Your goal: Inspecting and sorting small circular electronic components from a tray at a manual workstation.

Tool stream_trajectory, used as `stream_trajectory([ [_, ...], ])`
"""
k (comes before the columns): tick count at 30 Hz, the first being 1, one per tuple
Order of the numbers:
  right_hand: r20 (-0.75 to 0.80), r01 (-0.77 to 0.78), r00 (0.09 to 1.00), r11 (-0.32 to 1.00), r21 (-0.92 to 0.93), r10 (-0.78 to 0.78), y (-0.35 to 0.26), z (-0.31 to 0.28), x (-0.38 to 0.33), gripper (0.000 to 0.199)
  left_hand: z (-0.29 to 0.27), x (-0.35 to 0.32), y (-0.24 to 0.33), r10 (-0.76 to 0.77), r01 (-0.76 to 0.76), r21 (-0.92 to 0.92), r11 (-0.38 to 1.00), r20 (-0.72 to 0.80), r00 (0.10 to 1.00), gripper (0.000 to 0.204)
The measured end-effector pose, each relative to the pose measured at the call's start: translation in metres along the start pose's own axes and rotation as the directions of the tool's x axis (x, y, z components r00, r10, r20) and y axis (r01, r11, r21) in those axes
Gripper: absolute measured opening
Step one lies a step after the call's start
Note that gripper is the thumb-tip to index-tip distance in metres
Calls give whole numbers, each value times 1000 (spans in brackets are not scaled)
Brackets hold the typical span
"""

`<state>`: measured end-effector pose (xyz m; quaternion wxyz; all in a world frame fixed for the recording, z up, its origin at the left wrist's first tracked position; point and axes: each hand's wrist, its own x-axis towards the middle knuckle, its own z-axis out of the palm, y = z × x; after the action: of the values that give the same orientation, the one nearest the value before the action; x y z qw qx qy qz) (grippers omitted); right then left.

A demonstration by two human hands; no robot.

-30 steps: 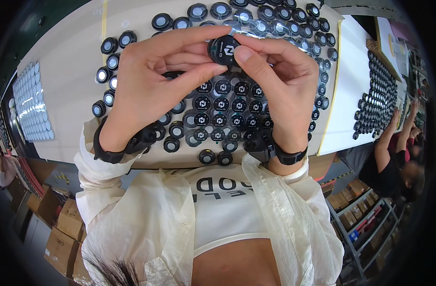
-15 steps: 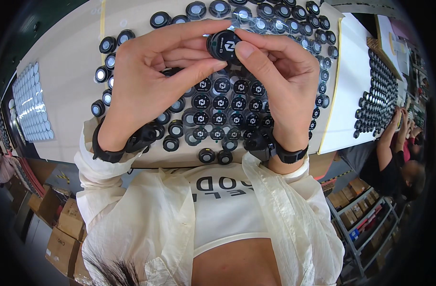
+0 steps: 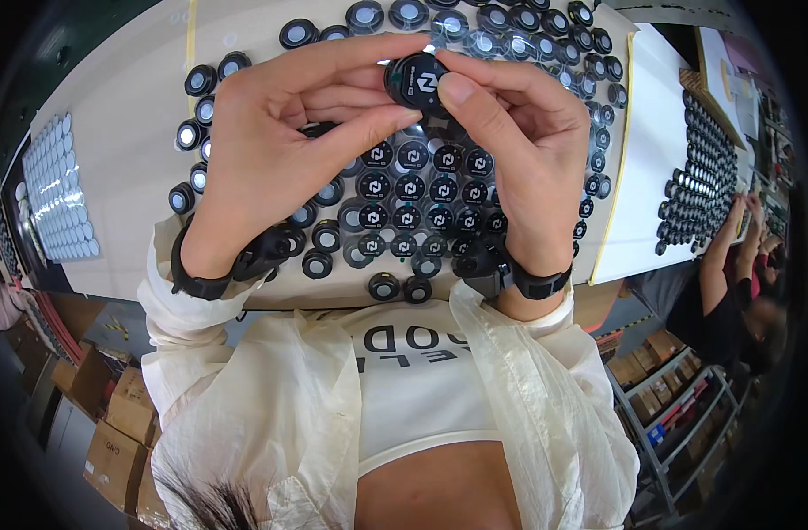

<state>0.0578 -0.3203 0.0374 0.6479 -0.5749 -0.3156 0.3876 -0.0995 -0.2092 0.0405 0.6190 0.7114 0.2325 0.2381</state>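
Note:
Between both hands, above the table, is a small round black device [image 3: 411, 81] with a black label bearing a white emblem facing up. My left hand [image 3: 280, 141] pinches its left side between thumb and fingers. My right hand [image 3: 532, 146] holds the opposite side, its thumb tip on the label's right edge. Below them lies a clear sheet with rows of round black labels [image 3: 407, 188], partly covered by the hands. Several similar black round pieces with pale centres [image 3: 298, 34] surround the sheet.
A sheet of round pale discs [image 3: 61, 190] lies at the table's left. On a white surface at the right stand rows of black round pieces [image 3: 704, 177], with another person's arms [image 3: 722, 243] beside them. Cardboard boxes [image 3: 117, 464] and a metal rack [image 3: 660, 433] stand below the table.
Both hands have barely moved. The black device is turned slightly, so more of its labelled face shows.

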Motion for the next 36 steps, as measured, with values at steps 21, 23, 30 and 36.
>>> stream_trajectory([
  [21, -103, 133, 983, 976, -171, -152, 9, 14, -2, 14, 3, 1, -5, 4, -1, 141, 990, -26, 1000, 43],
  [23, -105, 178, 972, 948, -264, -212, 11, 15, 0, 14, 4, 3, -6, -23, 26, 122, 992, -28, 999, 42],
  [30, 173, 395, 916, 733, -553, -362, 13, 13, 9, 35, -14, 35, -8, 126, -127, 269, 955, 24, 992, 35],
  [36, 134, 259, 965, 885, -387, -223, 20, 7, 5, 45, -60, 127, 4, 264, -296, 740, 604, 165, 950, 32],
])
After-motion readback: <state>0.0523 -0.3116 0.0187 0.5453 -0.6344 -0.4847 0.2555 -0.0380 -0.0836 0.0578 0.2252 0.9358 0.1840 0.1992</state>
